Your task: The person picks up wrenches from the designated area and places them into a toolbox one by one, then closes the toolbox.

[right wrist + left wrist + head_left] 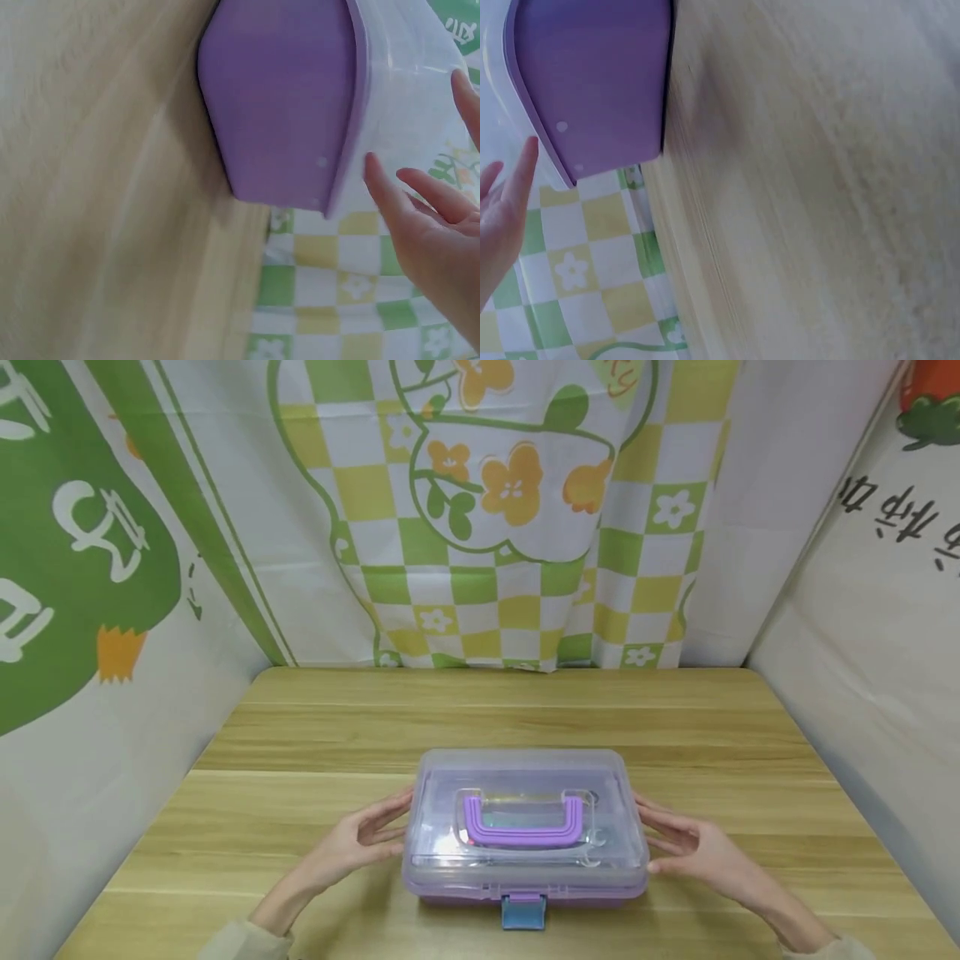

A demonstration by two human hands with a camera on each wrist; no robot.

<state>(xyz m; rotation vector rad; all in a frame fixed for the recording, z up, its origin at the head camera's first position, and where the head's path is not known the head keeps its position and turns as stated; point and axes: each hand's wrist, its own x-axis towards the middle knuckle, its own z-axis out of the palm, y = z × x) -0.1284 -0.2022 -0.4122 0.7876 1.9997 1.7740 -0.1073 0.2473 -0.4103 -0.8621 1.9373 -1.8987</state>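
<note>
A purple toolbox (525,768) with a see-through lid stands on the wooden table, its lid down. On top lies a purple carry handle (523,837), folded flat, and a blue latch (523,912) juts out at the front middle. Blurred through the lid are several small items, some like wrench ends. My left hand (363,839) is at the box's left side, fingers extended with tips right at the lid's wall. At the opposite side, my right hand (690,847) mirrors it, fingers stretched toward the lid. Both wrist views show the purple base (592,75) from its ends.
The wooden table (300,735) runs back to a checked green and yellow cloth (480,593). White printed sheets with green shapes and lettering (900,514) hang at the left and right sides.
</note>
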